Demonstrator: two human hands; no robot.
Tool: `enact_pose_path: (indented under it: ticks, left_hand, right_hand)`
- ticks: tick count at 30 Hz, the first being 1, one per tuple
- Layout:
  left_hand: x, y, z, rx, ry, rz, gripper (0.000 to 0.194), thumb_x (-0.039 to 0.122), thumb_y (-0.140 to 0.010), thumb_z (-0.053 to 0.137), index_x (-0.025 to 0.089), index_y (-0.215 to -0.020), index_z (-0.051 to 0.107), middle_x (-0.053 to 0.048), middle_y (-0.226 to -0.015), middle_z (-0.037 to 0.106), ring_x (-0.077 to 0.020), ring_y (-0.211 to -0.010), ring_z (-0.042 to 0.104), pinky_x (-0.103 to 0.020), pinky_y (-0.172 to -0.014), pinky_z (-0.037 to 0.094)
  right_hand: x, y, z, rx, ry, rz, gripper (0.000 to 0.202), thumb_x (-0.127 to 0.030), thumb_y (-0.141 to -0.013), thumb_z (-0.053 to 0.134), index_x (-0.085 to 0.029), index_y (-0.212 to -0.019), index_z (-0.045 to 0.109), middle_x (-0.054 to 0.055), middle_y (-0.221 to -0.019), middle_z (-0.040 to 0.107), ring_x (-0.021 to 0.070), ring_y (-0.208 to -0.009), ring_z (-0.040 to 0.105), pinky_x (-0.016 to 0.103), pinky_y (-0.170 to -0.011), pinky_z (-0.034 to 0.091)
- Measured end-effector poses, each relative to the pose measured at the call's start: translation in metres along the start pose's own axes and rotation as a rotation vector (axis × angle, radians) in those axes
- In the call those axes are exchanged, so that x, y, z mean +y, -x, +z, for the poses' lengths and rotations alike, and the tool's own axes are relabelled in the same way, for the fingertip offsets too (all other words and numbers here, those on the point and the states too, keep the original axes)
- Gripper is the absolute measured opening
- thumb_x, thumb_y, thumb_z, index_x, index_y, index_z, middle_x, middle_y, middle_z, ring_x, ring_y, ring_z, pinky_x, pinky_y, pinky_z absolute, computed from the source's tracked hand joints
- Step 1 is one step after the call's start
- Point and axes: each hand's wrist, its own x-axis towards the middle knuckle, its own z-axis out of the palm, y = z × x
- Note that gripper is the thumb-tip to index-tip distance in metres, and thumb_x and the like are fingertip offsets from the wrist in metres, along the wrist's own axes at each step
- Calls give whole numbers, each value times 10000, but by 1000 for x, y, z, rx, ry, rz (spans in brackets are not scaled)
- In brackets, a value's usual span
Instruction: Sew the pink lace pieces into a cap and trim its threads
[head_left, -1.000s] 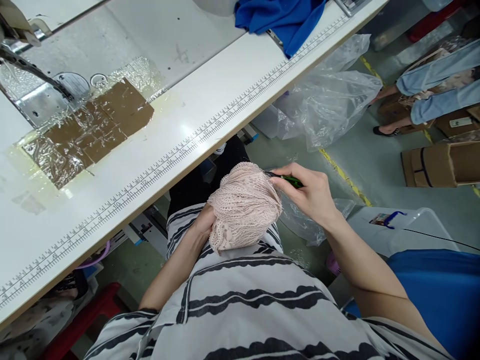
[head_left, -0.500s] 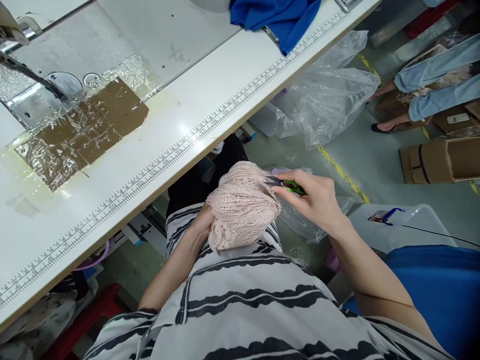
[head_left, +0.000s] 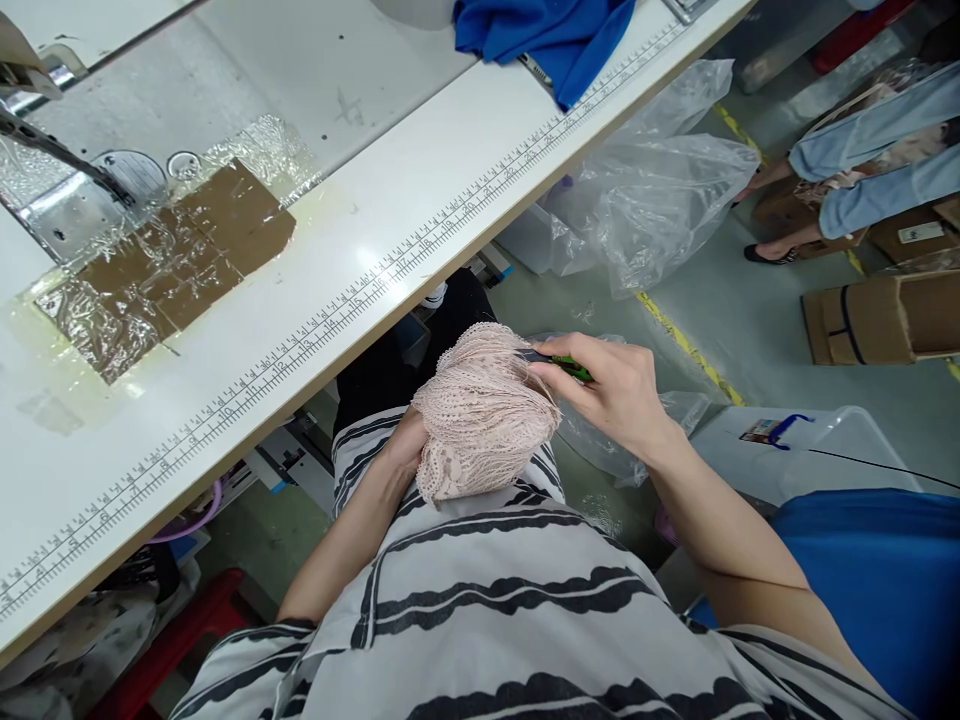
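A thick bundle of pale pink lace pieces [head_left: 487,420] rests over my lap, its layers gathered and fanned. My left hand [head_left: 409,440] grips it from the left; most of its fingers are hidden beneath the lace. Pinched in my right hand [head_left: 619,385] is a small pair of thread snips [head_left: 574,367] with green on the handle and dark blades. The blades point left and reach the upper right edge of the lace layers. Whether the blades are parted I cannot tell.
A white sewing table [head_left: 360,260] with a printed ruler edge lies ahead, bearing a sewing machine [head_left: 67,150] and blue cloth [head_left: 547,40]. To the right are plastic bags [head_left: 660,200], a clear bin [head_left: 840,450], a cardboard box [head_left: 870,320] and another person's legs [head_left: 862,200].
My right hand has moved slightly left with the thread snips, bringing the blades further against the lace edge. My left hand and the lace bundle have stayed nearly still.
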Motion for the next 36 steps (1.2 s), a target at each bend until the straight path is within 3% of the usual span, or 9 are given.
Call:
enact_pose_path:
  ticks: [4,9,13,15,18,20,23,32,36]
  left_hand:
    - [0,0,2,1,4,7,343,342,-870,739,144,-1142,676,-77,-1117,718,-218,-1024,687,-456,-947,557]
    - [5,1,7,17,22,3,552,279,-547,922,152,-1057,753,-72,-979,776,-286,-1026,693,-412,-989,524]
    - [7,3,8,22,23,-7,556,283,-535,924,156,-1050,757,-89,-972,777,-299,-1052,688,-418,-1013,509]
    - [7,3,7,11,20,-7,509,312,-621,898,155,-1079,739,-94,-1030,764,-274,-1059,686,-449,-1014,513]
    - [6,2,7,-12,16,-6,385,348,-784,806,145,-1097,710,-94,-1117,736,-241,-1076,681,-490,-1000,525]
    - [6,3,9,-28,19,-4,360,346,-762,821,149,-1047,724,-94,-1125,739,-251,-1099,674,-491,-1012,516]
    - [8,3,11,-46,32,2,375,299,-606,897,187,-940,769,-81,-1080,770,-303,-1155,653,-447,-1054,477]
    - [10,3,12,-26,39,20,389,202,-557,900,201,-926,777,-69,-1045,780,-313,-1158,646,-419,-1051,465]
    - [9,3,12,-27,42,6,297,289,-782,812,191,-1048,725,-78,-1140,733,-246,-1100,663,-435,-1007,517]
  right_hand:
    - [1,0,2,-6,-63,67,200,-372,-983,618,-193,-950,699,3,-754,733,104,-531,570,252,-531,356]
    - [4,0,10,21,-230,287,174,-377,-956,645,-214,-948,707,9,-825,740,126,-627,616,253,-584,412]
    - [6,-3,8,101,-258,328,123,-345,-928,682,-224,-932,703,-11,-801,728,112,-593,576,247,-555,409]
    - [4,-4,1,104,-225,247,120,-338,-927,690,-225,-964,698,-5,-827,740,112,-594,588,246,-547,414]
    - [-5,-7,-9,5,-93,-11,135,-346,-956,655,-220,-990,688,3,-828,745,118,-602,618,251,-562,431]
    - [-12,-10,-14,-46,48,-187,145,-338,-977,626,-205,-973,683,-5,-738,710,122,-600,617,254,-565,417]
    - [-21,-15,-16,-84,212,-352,164,-315,-994,602,-178,-946,679,-17,-658,654,114,-581,583,257,-556,377]
    - [-27,-23,-17,-165,321,-406,197,-314,-1029,536,-212,-938,679,-18,-695,659,108,-596,558,269,-590,366]
    - [-28,-24,-16,-193,315,-403,194,-319,-1027,538,-209,-955,680,-15,-705,664,113,-632,592,269,-611,391]
